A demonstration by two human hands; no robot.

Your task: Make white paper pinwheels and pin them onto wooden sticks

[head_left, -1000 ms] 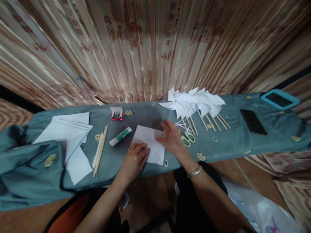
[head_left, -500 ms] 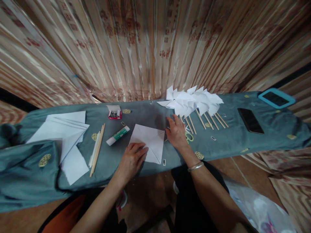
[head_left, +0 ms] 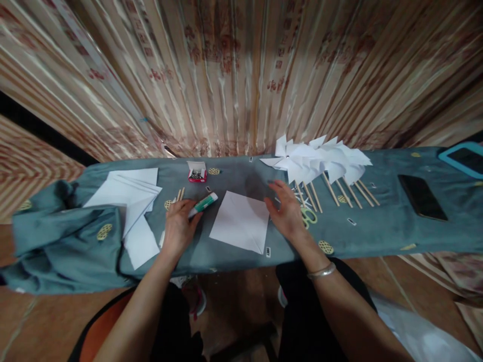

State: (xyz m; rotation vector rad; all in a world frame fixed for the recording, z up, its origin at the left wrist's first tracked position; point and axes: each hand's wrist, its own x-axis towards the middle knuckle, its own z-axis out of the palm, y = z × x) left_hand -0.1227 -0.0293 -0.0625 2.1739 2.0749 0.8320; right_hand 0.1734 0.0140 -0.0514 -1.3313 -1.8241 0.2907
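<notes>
A square sheet of white paper (head_left: 241, 221) with faint diagonal creases lies flat on the cloth-covered table. To its left, my left hand (head_left: 178, 226) is closed around the near end of a green and white glue stick (head_left: 204, 203), whose other end points away to the right. My right hand (head_left: 284, 208) hovers at the paper's right edge, fingers apart and holding nothing. Just beyond it are green-handled scissors (head_left: 309, 217), partly hidden under that hand and some white paper strips. Thin wooden sticks (head_left: 181, 193) are mostly covered by my left hand.
Several white paper pinwheels (head_left: 320, 158) on wooden sticks lie at the back right. Behind the glue stick stands an open red box (head_left: 197, 173) of small metal pieces. White sheets (head_left: 132, 193) are stacked at the left; a dark phone (head_left: 422, 197) and a blue-framed device (head_left: 464, 158) are far right.
My left hand has left the paper, moved left and closed on the glue stick. My right hand stays near the paper's right edge. The view has shifted left.
</notes>
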